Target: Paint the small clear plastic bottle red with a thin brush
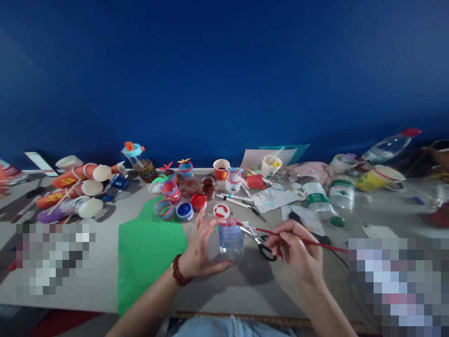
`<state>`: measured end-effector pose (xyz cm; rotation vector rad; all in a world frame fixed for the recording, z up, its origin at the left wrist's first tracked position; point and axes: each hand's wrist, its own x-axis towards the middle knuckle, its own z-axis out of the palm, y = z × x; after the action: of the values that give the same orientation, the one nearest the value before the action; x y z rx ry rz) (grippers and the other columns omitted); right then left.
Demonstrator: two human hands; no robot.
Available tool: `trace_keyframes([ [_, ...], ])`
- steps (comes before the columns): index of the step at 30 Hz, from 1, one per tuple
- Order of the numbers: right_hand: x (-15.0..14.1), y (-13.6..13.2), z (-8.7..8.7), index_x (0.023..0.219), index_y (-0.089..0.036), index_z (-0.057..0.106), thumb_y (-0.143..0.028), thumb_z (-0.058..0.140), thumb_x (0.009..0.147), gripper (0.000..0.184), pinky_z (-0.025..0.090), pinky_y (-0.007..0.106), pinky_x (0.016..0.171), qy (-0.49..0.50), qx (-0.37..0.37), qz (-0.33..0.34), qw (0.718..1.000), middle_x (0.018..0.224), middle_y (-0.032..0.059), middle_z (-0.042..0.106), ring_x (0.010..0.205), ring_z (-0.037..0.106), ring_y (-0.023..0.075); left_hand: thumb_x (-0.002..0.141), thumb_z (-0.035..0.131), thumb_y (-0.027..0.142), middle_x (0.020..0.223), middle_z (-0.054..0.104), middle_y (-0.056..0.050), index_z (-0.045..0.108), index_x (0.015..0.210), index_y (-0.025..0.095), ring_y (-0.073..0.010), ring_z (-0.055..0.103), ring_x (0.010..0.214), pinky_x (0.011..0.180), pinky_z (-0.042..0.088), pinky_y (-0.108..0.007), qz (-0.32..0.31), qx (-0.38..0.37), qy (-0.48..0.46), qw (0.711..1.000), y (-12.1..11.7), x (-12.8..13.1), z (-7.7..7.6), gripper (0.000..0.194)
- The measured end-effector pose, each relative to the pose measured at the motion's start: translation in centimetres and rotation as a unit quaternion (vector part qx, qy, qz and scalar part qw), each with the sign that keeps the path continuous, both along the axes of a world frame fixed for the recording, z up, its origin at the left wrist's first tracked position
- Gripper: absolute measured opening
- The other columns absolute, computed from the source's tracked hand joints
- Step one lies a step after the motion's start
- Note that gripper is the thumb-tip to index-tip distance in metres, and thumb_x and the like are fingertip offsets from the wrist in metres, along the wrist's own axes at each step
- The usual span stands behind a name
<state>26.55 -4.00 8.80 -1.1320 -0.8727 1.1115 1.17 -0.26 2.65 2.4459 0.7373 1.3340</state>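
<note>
My left hand (pixel 201 250), with a red bead bracelet on the wrist, is wrapped round a cut-off clear plastic bottle piece (pixel 230 241) standing on the grey table (pixel 228 290). My right hand (pixel 294 248) pinches a red-handled paintbrush (pixel 308 241), whose tip touches the top rim of the bottle piece. Scissors (pixel 259 243) lie on the table between the two hands. Small open pots of red paint (pixel 198 201) and blue paint (pixel 184 210) stand just beyond my left hand.
A green paper sheet (pixel 147 252) lies to the left. Paper cups (pixel 84 189) are stacked on their sides at far left. Decorated jars, markers (pixel 235 200), cups and plastic bottles (pixel 317 199) crowd the back. A blue wall rises behind. Blurred patches sit at both lower sides.
</note>
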Motion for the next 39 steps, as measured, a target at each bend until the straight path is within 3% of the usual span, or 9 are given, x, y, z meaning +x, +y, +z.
trace_keyframes([
  [6, -0.3, -0.1, 0.0, 0.071, -0.019, 0.069, -0.029, 0.069, 0.077, 0.011, 0.041, 0.020, 0.035, 0.015, -0.003, 0.013, 1.000, 0.055, 0.0064, 0.074, 0.037, 0.059, 0.0145, 0.081, 0.082, 0.049, 0.134, 0.067, -0.018, 0.004, 0.166, 0.024, -0.0365, 0.068, 0.122, 0.122, 0.015, -0.080, -0.009, 0.007, -0.002, 1.000, 0.0, 0.0, -0.1, 0.118],
  [11, -0.5, 0.2, -0.6, 0.072, -0.019, 0.069, -0.030, 0.071, 0.075, 0.012, 0.041, 0.020, 0.035, 0.024, -0.011, 0.020, 0.999, 0.055, 0.0064, 0.074, 0.037, 0.058, 0.0142, 0.082, 0.081, 0.051, 0.135, 0.066, -0.019, 0.004, 0.166, 0.023, -0.0354, 0.069, 0.121, 0.123, 0.015, -0.079, -0.004, 0.030, -0.019, 0.999, 0.0, 0.1, -0.3, 0.117],
  [18, 0.4, 0.4, -0.1, 0.067, -0.019, 0.068, -0.027, 0.070, 0.071, 0.009, 0.037, 0.019, 0.033, 0.049, -0.017, -0.014, 0.999, 0.050, 0.0058, 0.071, 0.034, 0.055, 0.0136, 0.083, 0.078, 0.054, 0.132, 0.068, -0.016, 0.006, 0.166, 0.024, -0.0337, 0.070, 0.119, 0.124, 0.016, -0.077, -0.002, 0.022, -0.031, 0.999, 0.1, 0.2, -0.3, 0.114],
  [25, -0.6, 0.9, -0.2, 0.068, -0.020, 0.067, -0.030, 0.071, 0.070, 0.011, 0.036, 0.018, 0.033, 0.067, -0.037, 0.020, 0.997, 0.051, 0.0055, 0.072, 0.035, 0.055, 0.0135, 0.086, 0.076, 0.054, 0.133, 0.067, -0.018, 0.008, 0.165, 0.021, -0.0345, 0.067, 0.123, 0.125, 0.016, -0.076, -0.003, 0.020, -0.038, 0.999, 0.1, 0.2, -0.3, 0.110],
  [33, 0.7, 1.9, -0.4, 0.065, -0.020, 0.065, -0.030, 0.072, 0.066, 0.012, 0.035, 0.017, 0.033, 0.071, -0.047, -0.024, 0.996, 0.049, 0.0046, 0.069, 0.034, 0.053, 0.0125, 0.082, 0.079, 0.055, 0.134, 0.064, -0.019, 0.009, 0.165, 0.022, -0.0374, 0.066, 0.125, 0.123, 0.014, -0.078, 0.013, 0.012, -0.046, 0.999, 0.5, -0.2, -1.5, 0.113],
  [39, -0.3, 2.0, 0.1, 0.066, -0.020, 0.064, -0.032, 0.072, 0.066, 0.014, 0.036, 0.017, 0.032, 0.088, -0.057, 0.020, 0.994, 0.049, 0.0044, 0.070, 0.033, 0.054, 0.0123, 0.083, 0.080, 0.051, 0.137, 0.063, -0.020, 0.008, 0.165, 0.020, -0.0366, 0.064, 0.128, 0.125, 0.012, -0.076, 0.002, 0.006, -0.036, 0.999, 0.6, -0.3, -1.7, 0.114],
])
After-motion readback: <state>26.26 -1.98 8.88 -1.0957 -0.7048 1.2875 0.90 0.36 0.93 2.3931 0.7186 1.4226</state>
